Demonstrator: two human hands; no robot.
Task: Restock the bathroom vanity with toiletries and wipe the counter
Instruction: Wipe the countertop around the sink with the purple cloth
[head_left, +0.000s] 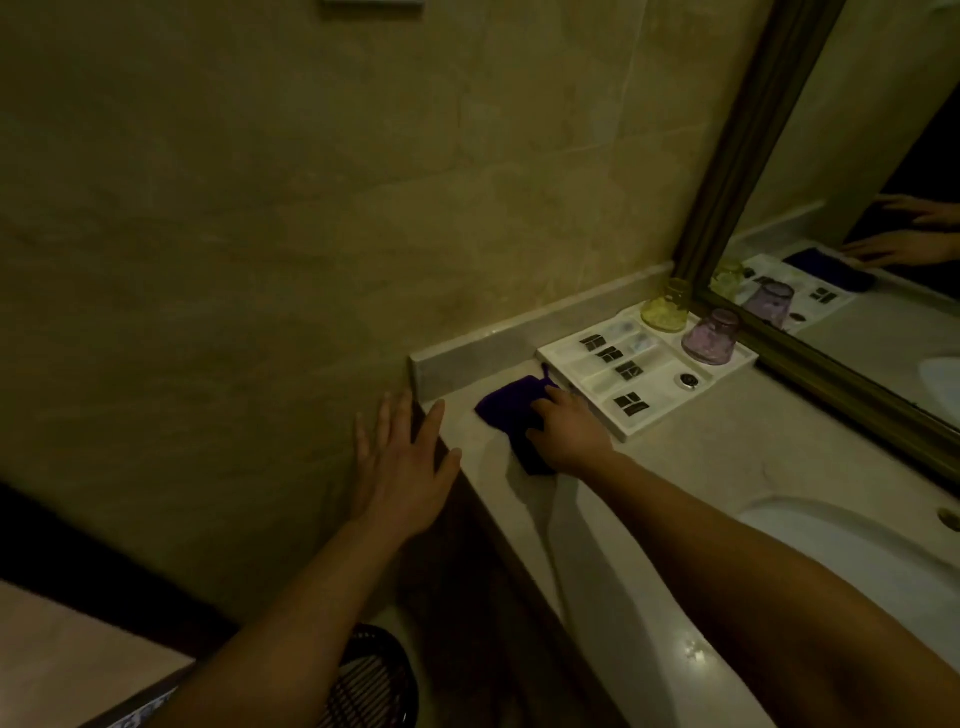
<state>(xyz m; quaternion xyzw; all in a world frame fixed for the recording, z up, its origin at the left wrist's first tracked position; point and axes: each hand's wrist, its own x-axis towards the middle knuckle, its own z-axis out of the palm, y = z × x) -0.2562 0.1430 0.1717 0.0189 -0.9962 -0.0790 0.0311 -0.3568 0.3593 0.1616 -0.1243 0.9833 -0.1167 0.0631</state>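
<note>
A dark purple cloth (506, 404) lies flat on the beige counter (727, 431) near its left end. My right hand (569, 430) presses on the cloth with fingers spread flat. Just right of the cloth stands a white tray (737, 364) holding several packaged toiletries (626, 370), an upturned yellow glass (666, 305) and an upturned purple glass (710, 336). My left hand (402, 467) hovers open with straight fingers beside the counter's left corner, near the wall, holding nothing.
A framed mirror (852, 171) runs along the back right, reflecting the tray and hands. A white sink basin (852, 551) is set in the counter at right. A dark wire basket (371, 686) stands on the floor below. A tiled wall (260, 234) closes the left.
</note>
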